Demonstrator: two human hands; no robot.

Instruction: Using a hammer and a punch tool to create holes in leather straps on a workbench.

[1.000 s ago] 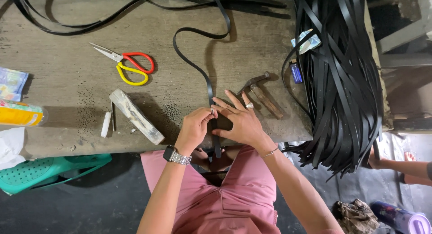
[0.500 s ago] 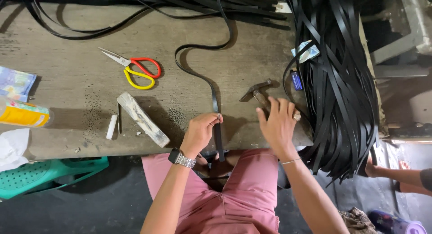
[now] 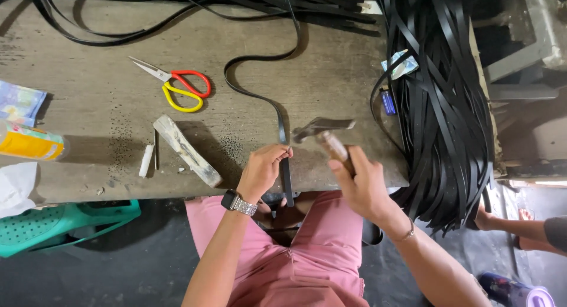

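Note:
A long black strap snakes across the worn wooden table and hangs over its near edge. My left hand, with a wristwatch on the wrist, pinches the strap near that edge. My right hand grips the wooden handle of a hammer; its metal head is raised just above the table, right of the strap.
Red and yellow scissors lie at mid-table. A pale wooden block and a small white stick lie left of my hands. A big bundle of black straps drapes over the right edge. A green basket sits below left.
My right hand left the strap, reached right to the hammer, took hold of its handle and lifted it. My left hand stayed pinching the strap.

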